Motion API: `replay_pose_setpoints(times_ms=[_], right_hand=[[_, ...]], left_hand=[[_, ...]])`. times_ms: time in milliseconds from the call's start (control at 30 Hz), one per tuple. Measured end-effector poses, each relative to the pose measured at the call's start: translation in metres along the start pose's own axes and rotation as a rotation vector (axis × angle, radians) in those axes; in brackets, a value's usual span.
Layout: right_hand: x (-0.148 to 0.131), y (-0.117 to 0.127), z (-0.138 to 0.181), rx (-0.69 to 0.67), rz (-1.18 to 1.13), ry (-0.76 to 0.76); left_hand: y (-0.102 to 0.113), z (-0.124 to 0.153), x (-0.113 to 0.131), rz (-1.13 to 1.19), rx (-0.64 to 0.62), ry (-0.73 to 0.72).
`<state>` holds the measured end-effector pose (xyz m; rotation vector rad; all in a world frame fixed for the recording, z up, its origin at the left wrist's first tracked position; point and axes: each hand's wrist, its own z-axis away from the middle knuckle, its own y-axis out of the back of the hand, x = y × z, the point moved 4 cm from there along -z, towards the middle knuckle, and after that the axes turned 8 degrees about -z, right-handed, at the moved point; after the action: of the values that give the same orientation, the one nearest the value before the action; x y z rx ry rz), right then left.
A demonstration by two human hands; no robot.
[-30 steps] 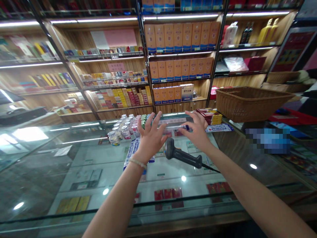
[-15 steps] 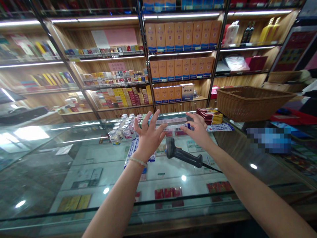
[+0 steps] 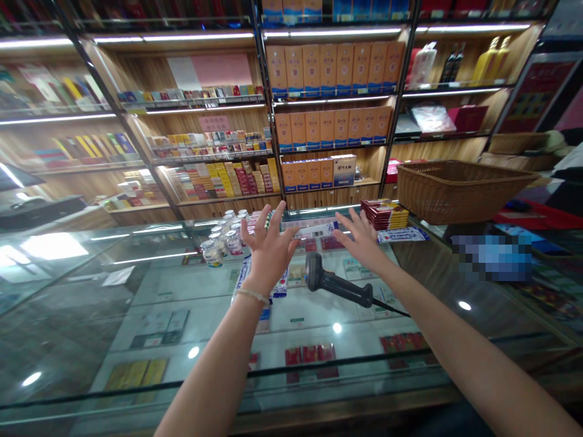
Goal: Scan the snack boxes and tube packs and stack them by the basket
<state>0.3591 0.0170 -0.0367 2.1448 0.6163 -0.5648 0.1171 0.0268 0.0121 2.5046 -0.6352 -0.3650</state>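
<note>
My left hand hovers over the glass counter with its fingers spread, holding nothing. To the right, my right hand is open too, fingers apart. Between them lies a long white-and-blue packet with a barcode on it; whether a fingertip touches it I cannot tell. Nearer to me, a black handheld barcode scanner rests on the glass. More blue-and-white packets lie partly hidden below my left hand. Several small white-capped bottles stand to its left.
Stacked red-and-yellow packs and another blue-and-white packet lie beyond my right hand. A wicker basket stands at the right of the counter. Lit shelves with orange boxes line the back. The scanner's cable runs right.
My right hand has let go of the white-and-blue packet's right end, and its fingers have spread. The packet now lies flat with its barcode visible. My left hand has shifted slightly left.
</note>
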Motion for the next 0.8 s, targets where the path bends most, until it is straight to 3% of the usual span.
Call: replay_pose_setpoints(times_ms=[233, 500, 667, 800], right_hand=[[0.002, -0.011, 0.004, -0.361, 0.161, -0.144], [-0.018, 0.002, 0.004, -0.554, 0.278, -0.121], [-0.041, 0.014, 0.027, -0.762, 0.318, -0.063], [-0.056, 0.014, 0.049, -0.875, 0.338, -0.148]], left_hand=[[-0.009, 0.003, -0.017, -0.055, -0.049, 0.087], [-0.013, 0.005, -0.022, -0.061, -0.115, 0.120], [-0.014, 0.005, -0.022, -0.032, -0.110, 0.127], [-0.016, 0.006, -0.023, -0.010, -0.100, 0.114]])
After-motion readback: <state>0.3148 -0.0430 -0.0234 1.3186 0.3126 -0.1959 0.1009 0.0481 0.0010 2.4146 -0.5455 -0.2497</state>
